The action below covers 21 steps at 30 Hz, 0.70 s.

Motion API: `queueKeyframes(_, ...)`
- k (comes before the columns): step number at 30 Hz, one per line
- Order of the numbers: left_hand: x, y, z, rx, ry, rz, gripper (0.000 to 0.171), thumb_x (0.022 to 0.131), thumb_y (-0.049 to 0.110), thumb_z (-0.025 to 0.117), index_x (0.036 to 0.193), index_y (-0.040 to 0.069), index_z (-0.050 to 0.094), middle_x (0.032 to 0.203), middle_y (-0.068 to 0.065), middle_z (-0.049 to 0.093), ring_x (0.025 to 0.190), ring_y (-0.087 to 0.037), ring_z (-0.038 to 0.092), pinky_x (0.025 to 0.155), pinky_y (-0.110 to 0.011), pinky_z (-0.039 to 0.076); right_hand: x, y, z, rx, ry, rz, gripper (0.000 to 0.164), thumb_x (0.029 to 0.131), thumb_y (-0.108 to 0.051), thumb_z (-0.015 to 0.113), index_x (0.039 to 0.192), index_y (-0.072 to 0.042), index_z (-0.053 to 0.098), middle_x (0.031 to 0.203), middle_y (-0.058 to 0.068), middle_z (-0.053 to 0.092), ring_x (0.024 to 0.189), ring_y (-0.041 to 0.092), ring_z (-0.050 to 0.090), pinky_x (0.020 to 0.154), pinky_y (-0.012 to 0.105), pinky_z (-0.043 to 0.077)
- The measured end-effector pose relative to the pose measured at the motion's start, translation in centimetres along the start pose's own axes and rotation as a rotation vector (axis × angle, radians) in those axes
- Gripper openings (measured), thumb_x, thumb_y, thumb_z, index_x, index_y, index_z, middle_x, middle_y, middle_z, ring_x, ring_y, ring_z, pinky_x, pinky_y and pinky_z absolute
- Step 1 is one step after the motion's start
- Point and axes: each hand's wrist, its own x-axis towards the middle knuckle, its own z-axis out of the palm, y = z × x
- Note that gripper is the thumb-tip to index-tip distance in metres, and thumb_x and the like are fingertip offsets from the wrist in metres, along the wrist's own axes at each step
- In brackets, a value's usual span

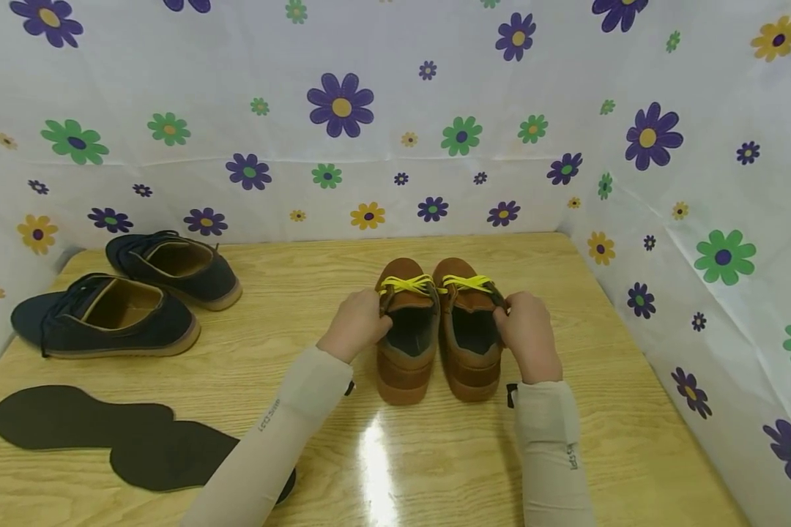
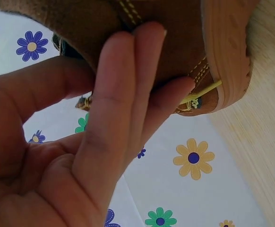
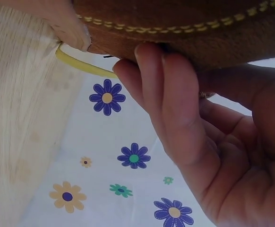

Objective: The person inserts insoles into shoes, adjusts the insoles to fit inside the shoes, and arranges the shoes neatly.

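Pale sleeves [image 1: 550,446] cover both forearms, which reach forward from the bottom edge; the left one slants inward, the right one runs nearly straight ahead. The left hand [image 1: 356,327] is clamped on the outer side of the left brown shoe [image 1: 405,377], thumb at the rim of the opening and fingers laid along the outside wall. Mirroring it, the right hand [image 1: 529,333] pinches the right brown shoe [image 1: 471,373] by its outer side. These shoes stand side by side between the hands, right of centre over the wooden table [image 1: 290,307], toes toward the flowered cloth [image 1: 395,58] and heels toward the wearer. Their long axes run front to back, almost parallel, with yellow laces [image 1: 405,284] across the tops. Well to the left, two navy shoes [image 1: 151,333] lie crosswise, toes pointing left. Nearer the wearer, two dark insoles [image 1: 59,417] overlap, the left forearm crossing above one.
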Motion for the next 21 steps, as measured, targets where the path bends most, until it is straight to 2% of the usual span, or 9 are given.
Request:
queueKeyframes(3,-0.1,-0.1,0.1,0.006,-0.017,-0.004,0.018,0.091,0.01,0.062,0.078,-0.002,0.058,0.067,-0.007,0.052,0.055,-0.017,0.047,0.051,-0.027,0.038,-0.1,0.0,-0.1,-0.032,-0.017,-0.025,0.025,0.092,-0.007,0.054,0.093,0.012,0.07,0.079,0.02,0.066,0.054,0.021,0.051,0.051,0.032,0.042)
queueKeyframes(6,-0.8,-1.1,-0.5,-0.003,-0.037,-0.001,0.021,0.093,0.016,0.063,0.084,-0.003,0.062,0.07,-0.007,0.055,0.058,-0.017,0.049,0.054,-0.028,0.04,-0.3,-0.7,-0.1,-0.054,-0.092,-0.055,0.03,0.095,-0.01,0.055,0.105,0.015,0.067,0.094,0.024,0.067,0.065,0.024,0.056,0.06,0.037,0.047)
queueKeyframes(9,-1.6,-1.9,-1.1,-0.032,-0.071,0.031,0.022,0.094,0.018,0.063,0.1,-0.003,0.066,0.085,-0.009,0.064,0.073,-0.02,0.059,0.065,-0.032,0.048,-1.0,-1.2,-0.7,-0.041,-0.176,-0.067,0.038,0.097,-0.015,0.055,0.117,0.017,0.061,0.106,0.027,0.064,0.081,0.031,0.061,0.071,0.044,0.05)
queueKeyframes(11,-2.2,-2.6,-1.5,-0.031,-0.09,0.069,0.03,0.095,0.02,0.062,0.114,-0.002,0.067,0.098,-0.01,0.067,0.086,-0.023,0.064,0.076,-0.036,0.051,-1.6,-1.5,-1.3,-0.023,-0.199,-0.076,0.044,0.098,-0.018,0.055,0.124,0.017,0.057,0.109,0.029,0.063,0.09,0.036,0.062,0.076,0.047,0.051)
queueKeyframes(13,-2.9,-3.2,-2.1,-0.03,-0.103,0.111,0.038,0.096,0.022,0.061,0.126,-0.001,0.064,0.108,-0.012,0.067,0.097,-0.025,0.065,0.084,-0.04,0.051,-2.3,-2.0,-1.8,0.003,-0.185,-0.106,0.046,0.098,-0.019,0.055,0.127,0.017,0.054,0.11,0.03,0.062,0.096,0.041,0.062,0.08,0.05,0.05)
queueKeyframes(17,-4.3,-4.7,-3.5,-0.045,-0.108,0.207,0.041,0.096,0.022,0.06,0.129,-0.001,0.063,0.106,-0.012,0.068,0.091,-0.022,0.066,0.081,-0.038,0.052,-3.6,-3.5,-2.3,0.045,-0.097,-0.2,0.042,0.099,-0.017,0.055,0.126,0.016,0.057,0.111,0.028,0.061,0.099,0.042,0.061,0.083,0.053,0.05)
queueKeyframes(21,-5.6,-6.1,-5.0,-0.088,-0.116,0.266,0.04,0.098,0.022,0.058,0.13,0.0,0.063,0.105,-0.009,0.068,0.088,-0.018,0.065,0.078,-0.036,0.052,-5.1,-5.3,-1.5,0.117,0.031,-0.353,0.03,0.096,-0.01,0.059,0.116,0.011,0.065,0.104,0.02,0.064,0.092,0.035,0.064,0.082,0.049,0.051)
